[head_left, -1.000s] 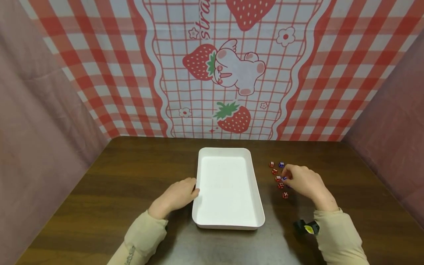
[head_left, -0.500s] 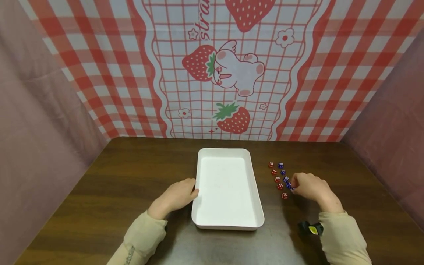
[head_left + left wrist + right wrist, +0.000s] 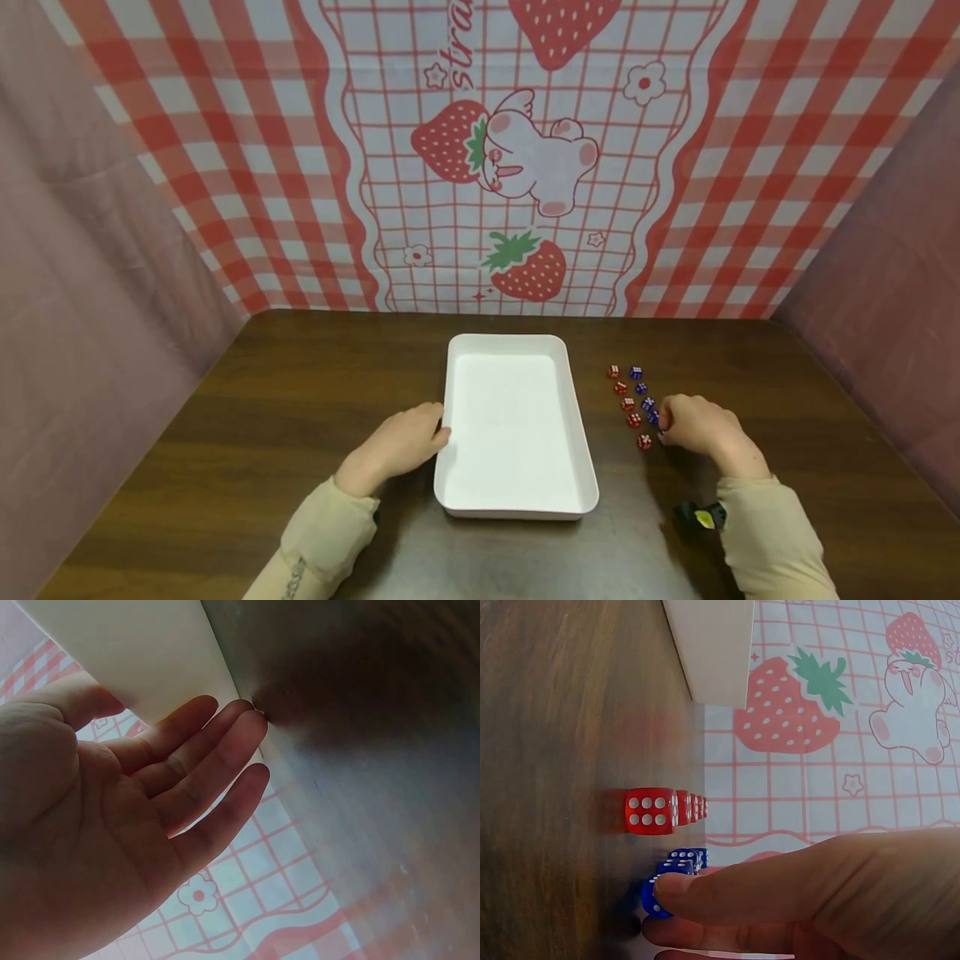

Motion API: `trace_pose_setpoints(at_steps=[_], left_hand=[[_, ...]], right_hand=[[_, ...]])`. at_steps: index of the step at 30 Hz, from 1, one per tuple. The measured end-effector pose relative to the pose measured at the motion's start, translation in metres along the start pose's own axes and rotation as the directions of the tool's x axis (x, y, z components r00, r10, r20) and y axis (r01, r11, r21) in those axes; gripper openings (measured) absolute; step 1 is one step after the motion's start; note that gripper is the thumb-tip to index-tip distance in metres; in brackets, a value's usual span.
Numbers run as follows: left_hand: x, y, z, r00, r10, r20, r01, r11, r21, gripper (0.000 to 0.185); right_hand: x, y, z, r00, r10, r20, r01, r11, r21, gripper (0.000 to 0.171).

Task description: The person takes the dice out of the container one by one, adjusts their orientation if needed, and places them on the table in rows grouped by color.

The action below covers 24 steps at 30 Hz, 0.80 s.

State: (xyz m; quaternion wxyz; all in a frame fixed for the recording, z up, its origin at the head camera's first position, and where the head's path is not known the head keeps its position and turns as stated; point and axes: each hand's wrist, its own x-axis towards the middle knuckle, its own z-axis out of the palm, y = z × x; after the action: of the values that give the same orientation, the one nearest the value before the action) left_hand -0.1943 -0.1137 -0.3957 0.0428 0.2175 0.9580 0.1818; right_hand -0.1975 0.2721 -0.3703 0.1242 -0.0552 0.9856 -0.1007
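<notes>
In the head view my left hand (image 3: pixel 397 442) is at the left side of the white tray (image 3: pixel 517 508), thumb over the rim and fingers outside. The left wrist view shows those fingers (image 3: pixel 225 765) loosely bent along the tray's outer wall (image 3: pixel 157 652). My right hand (image 3: pixel 701 429) pinches a blue die (image 3: pixel 657 901) low at the near end of the blue row; its fingers partly cover the die. More blue dice (image 3: pixel 641 388) run away from it in a slanting line. Beside them lies a row of several red dice (image 3: pixel 627 404), the nearest red die (image 3: pixel 650 811) showing six.
A brown wooden table (image 3: pixel 300 375) carries everything. Behind it hangs a red-and-white strawberry cloth (image 3: pixel 525 267). Pink curtains (image 3: pixel 97 292) close off both sides. A dark band with a yellow-green spot (image 3: pixel 703 518) sits at the right wrist.
My right hand has moved nearer along the blue row, uncovering more blue dice behind it. Over the last half second it shifts only slightly. The left hand and tray stay put.
</notes>
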Motion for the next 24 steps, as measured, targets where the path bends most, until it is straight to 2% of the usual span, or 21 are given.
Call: trace_pose_setpoints(at_steps=[6, 15, 24], left_hand=[[-0.0018, -0.0018, 0.0013, 1.000, -0.006, 0.014, 0.006, 1.000, 0.001, 0.019], [-0.0008, -0.0030, 0.0019, 1.000, -0.003, 0.000, 0.003, 1.000, 0.011, 0.019], [-0.0019, -0.0052, 0.0000, 0.998, 0.001, 0.066, 0.001, 1.000, -0.026, 0.024]], right_hand=[[-0.0008, -0.0009, 0.0026, 1.000, 0.017, 0.016, -0.017, 1.000, 0.011, 0.016], [-0.0011, -0.0019, -0.0028, 1.000, 0.014, -0.009, -0.014, 1.000, 0.014, 0.016], [-0.0058, 0.0051, -0.0021, 0.998, 0.058, 0.013, -0.058, 0.998, 0.032, 0.018]])
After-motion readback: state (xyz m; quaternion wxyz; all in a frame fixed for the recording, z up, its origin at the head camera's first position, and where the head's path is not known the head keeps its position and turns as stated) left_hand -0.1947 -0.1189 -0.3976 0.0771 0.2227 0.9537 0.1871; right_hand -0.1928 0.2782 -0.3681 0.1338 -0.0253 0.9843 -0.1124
